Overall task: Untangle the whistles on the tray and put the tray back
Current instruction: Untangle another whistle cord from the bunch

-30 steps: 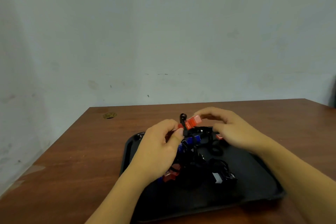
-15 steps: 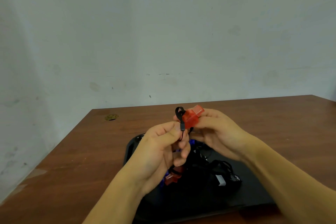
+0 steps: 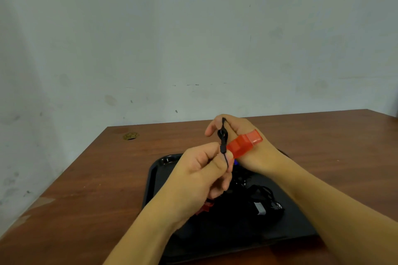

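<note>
Above the black tray [image 3: 154, 175], the left hand [image 3: 201, 175] pinches a black cord [image 3: 223, 145]; the right hand [image 3: 247, 146] grips the cord's top, red whistle [image 3: 244, 143] dangling.

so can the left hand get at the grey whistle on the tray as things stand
Probably not yet. The left hand pinches the black cord of the red whistle, so its fingers are busy. The grey whistle lies uncovered on the tray, among black cords.
</note>
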